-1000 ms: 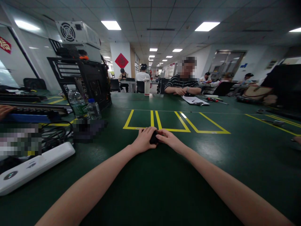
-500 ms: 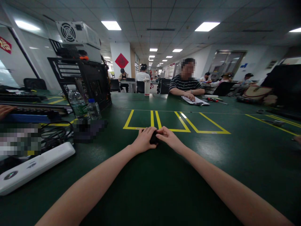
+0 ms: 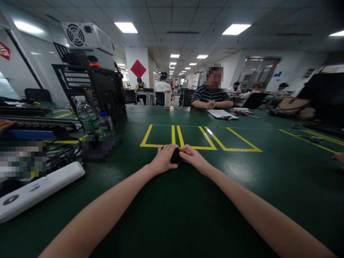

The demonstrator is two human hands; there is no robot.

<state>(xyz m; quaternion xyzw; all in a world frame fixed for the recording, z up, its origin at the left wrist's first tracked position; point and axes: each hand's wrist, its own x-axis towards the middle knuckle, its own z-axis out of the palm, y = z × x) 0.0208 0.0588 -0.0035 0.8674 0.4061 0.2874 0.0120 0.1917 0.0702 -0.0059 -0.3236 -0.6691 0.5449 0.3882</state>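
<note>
A small black rounded object (image 3: pixel 175 156), its kind hidden by the fingers, is on or just over the green table (image 3: pixel 172 204). My left hand (image 3: pixel 165 158) curls round its left side, thumb in front and fingers over the back. From the right, my right hand (image 3: pixel 191 157) pinches its edge with bent fingertips and thumb. Just beyond both hands run yellow tape outlines (image 3: pixel 206 147) on the tabletop.
At left lie a white power strip (image 3: pixel 40 190) and black cables (image 3: pixel 63 152). Behind them stand two plastic bottles (image 3: pixel 88 118) and an open computer case (image 3: pixel 103 93). Across the table, a person (image 3: pixel 212 95) sits by a clipboard (image 3: pixel 221 114); a white cup (image 3: pixel 167 100) and screwdrivers (image 3: pixel 245 114) are there too.
My hands keep their hold on the black object, with the right fingers shifted slightly. The person opposite has drawn a hand back from the clipboard and joined both hands.
</note>
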